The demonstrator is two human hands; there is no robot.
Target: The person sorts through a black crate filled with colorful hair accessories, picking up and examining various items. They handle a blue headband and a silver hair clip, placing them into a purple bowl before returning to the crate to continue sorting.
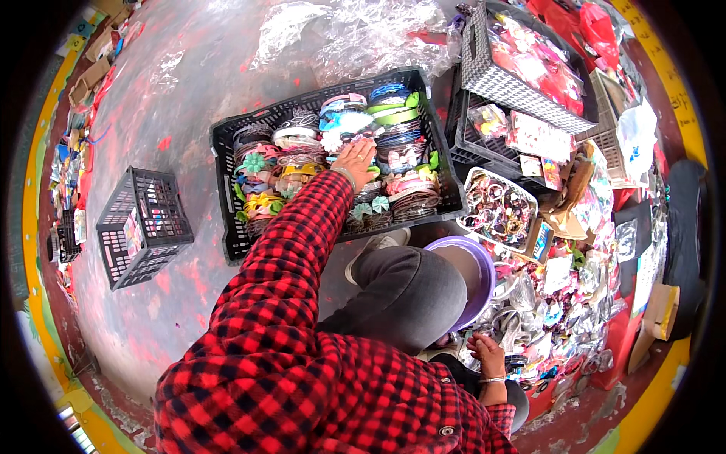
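My left hand [355, 160] reaches into a wide black plastic crate [227, 193] in front of me. Its fingers lie stretched out and flat on rows of stacked headbands [299, 140], holding none of them. The headbands come in many colours, some with bows or fabric flowers, such as a pale green flower [253, 163] at the left side. Low at the right, my right hand [486, 356] stays beside my knee with its fingers curled inward. Whatever it may hold is too small to make out.
A small black basket [144, 227] stands on the floor at the left. Right of the crate are a purple tub [488, 276], a white tray of hair accessories [499, 208] and a grey woven basket [522, 83]. Packaged goods [560, 303] spread at the right; clear plastic sheeting [355, 38] lies beyond.
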